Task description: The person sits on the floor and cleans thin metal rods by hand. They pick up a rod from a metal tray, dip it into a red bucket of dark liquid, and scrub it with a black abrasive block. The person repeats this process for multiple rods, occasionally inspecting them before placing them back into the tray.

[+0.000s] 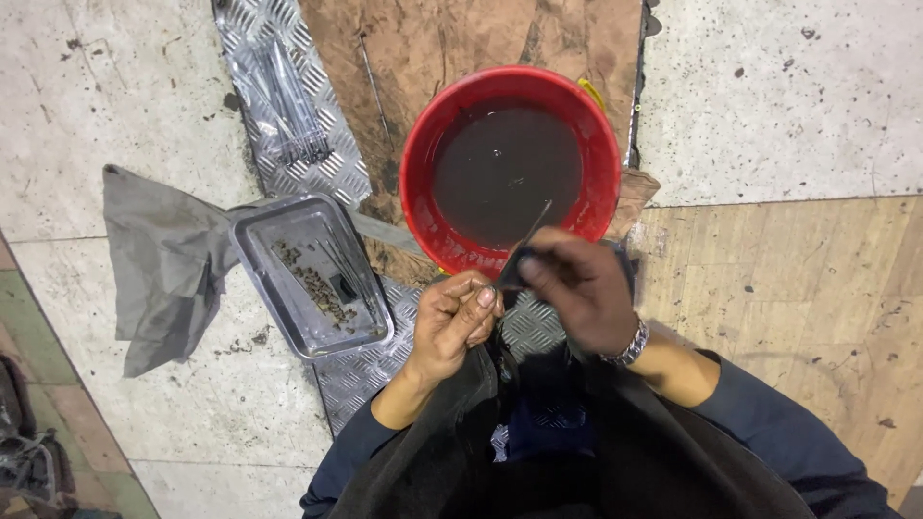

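Head view: the left hand [452,322] pinches the near end of a thin dark metal rod [527,240], fingers pressed together, while the right hand [577,288] closes a dark cloth pad [512,271] around it, just near of the red bucket [423,154] of dark liquid. Wiping along the rod's length with a steady pinch should clean it best. At left sits a steel tray [252,252] on a grey rag [159,259].

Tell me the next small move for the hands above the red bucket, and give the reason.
Probably keep drawing the right hand along the thin dark metal rod. The left hand pinches its near end, the right grips a small dark pad around it, and the tip slants over the round red plastic bucket of dark liquid, so drips should fall in there.
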